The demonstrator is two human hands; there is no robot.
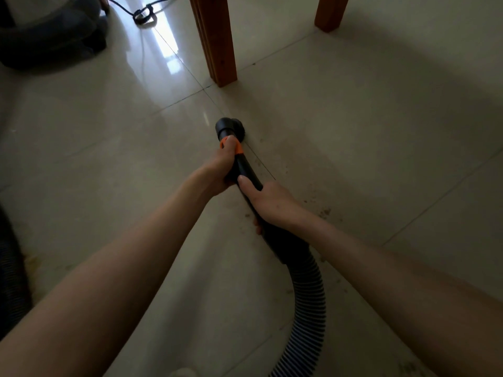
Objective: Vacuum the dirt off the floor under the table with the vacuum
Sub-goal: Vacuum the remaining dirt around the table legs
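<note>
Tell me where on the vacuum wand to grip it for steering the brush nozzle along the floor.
Grip the rigid black vacuum wand from above, behind the orange collar, as the left hand and right hand do. That stiff, slim section probably steers the brush nozzle better than the ribbed hose.

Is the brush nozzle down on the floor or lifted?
Down: the brush nozzle meets the floor tile, with no gap visible beneath its bristles.

i see the bench legs (215,39) cut off at the top edge, and the ribbed hose (310,300) leaves the bottom edge.
</note>
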